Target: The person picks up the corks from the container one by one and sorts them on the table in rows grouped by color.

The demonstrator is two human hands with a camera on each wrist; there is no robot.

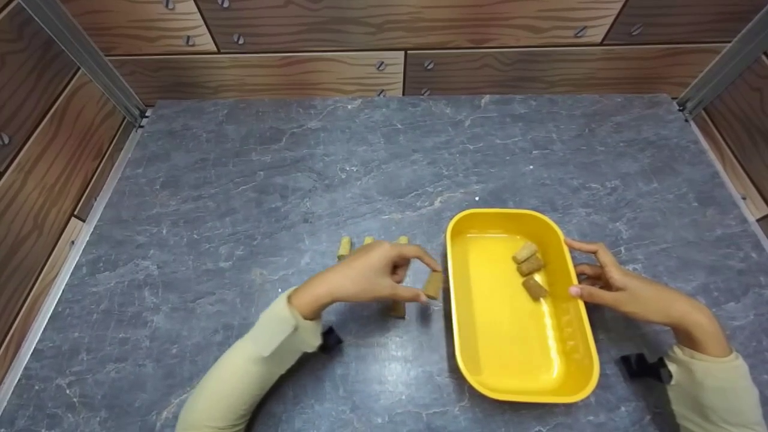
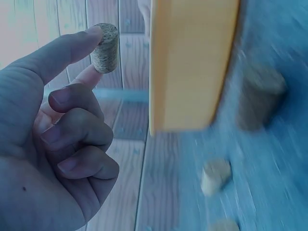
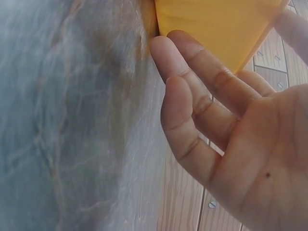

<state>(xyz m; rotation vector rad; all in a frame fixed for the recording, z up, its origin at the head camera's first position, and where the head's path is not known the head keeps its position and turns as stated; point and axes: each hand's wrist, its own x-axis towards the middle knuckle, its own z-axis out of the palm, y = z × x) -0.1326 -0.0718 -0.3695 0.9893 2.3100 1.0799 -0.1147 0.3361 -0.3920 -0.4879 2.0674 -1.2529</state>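
Note:
My left hand (image 1: 366,276) pinches a small cork (image 1: 432,285) between thumb and index finger, just left of the yellow tub's wall; its other fingers are curled in, as the left wrist view shows. The cork (image 2: 106,48) tapers slightly and is speckled brown. On the right side of the yellow tub (image 1: 522,214), my right hand (image 1: 624,291) holds the rim, with thumb and index finger at the edge and the other fingers (image 3: 175,103) along the outer wall. Three corks (image 1: 530,264) lie inside the tub, near its right wall.
Several corks stand on the table left of the tub, among them a cork (image 1: 344,247) behind the left hand and a cork (image 1: 398,309) below it; the hand partly hides the group. Wood-patterned panels (image 1: 312,75) and metal posts (image 1: 99,72) border the grey marbled table (image 1: 270,156).

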